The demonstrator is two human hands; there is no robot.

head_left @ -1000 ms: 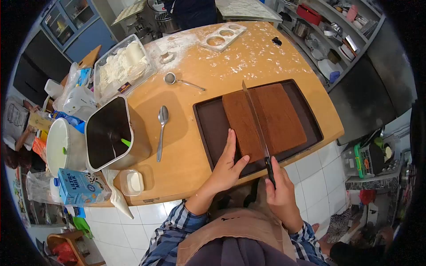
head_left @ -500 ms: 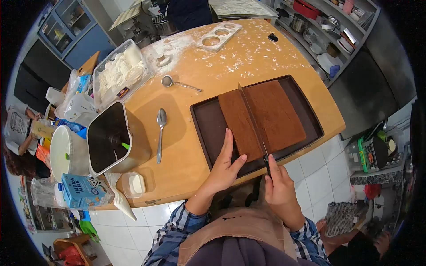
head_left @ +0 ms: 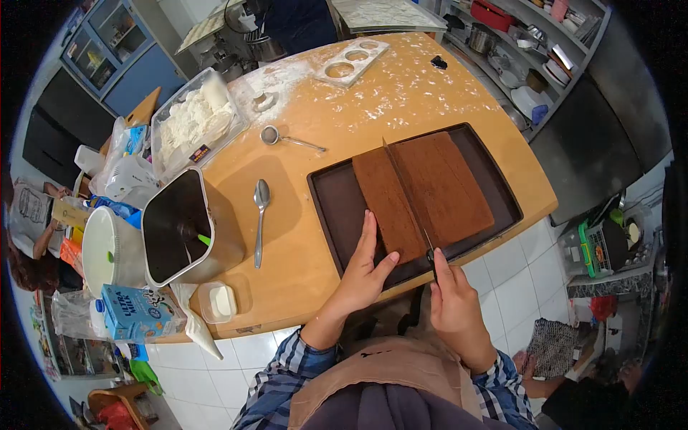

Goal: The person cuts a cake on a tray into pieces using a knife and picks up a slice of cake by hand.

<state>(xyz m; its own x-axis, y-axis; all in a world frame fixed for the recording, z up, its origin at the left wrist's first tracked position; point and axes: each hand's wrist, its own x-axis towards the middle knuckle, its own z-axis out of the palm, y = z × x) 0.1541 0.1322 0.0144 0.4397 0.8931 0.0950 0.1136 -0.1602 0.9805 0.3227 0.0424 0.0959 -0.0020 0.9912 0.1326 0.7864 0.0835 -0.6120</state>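
Observation:
A flat brown sheet cake (head_left: 451, 186) lies in a dark baking tray (head_left: 326, 208) near the table's right front edge. My right hand (head_left: 453, 297) is closed around the black handle of a long knife (head_left: 406, 188). The blade lies lengthwise across the cake, left of its middle; how deep it sits I cannot tell. My left hand (head_left: 363, 269) has its fingers spread along the left edge of the cake, thumb resting near the front edge.
Left of the tray lie a spoon (head_left: 260, 222) and a small strainer (head_left: 271, 135). Further left stand a deep metal tin (head_left: 229, 244), a white bucket (head_left: 107, 247), a milk carton (head_left: 140, 313) and a flour tub (head_left: 197, 122). A cutter plate (head_left: 351, 63) sits at the back.
The knife tip has shifted very slightly left and down. Both hands stay in nearly the same place against the cake and handle.

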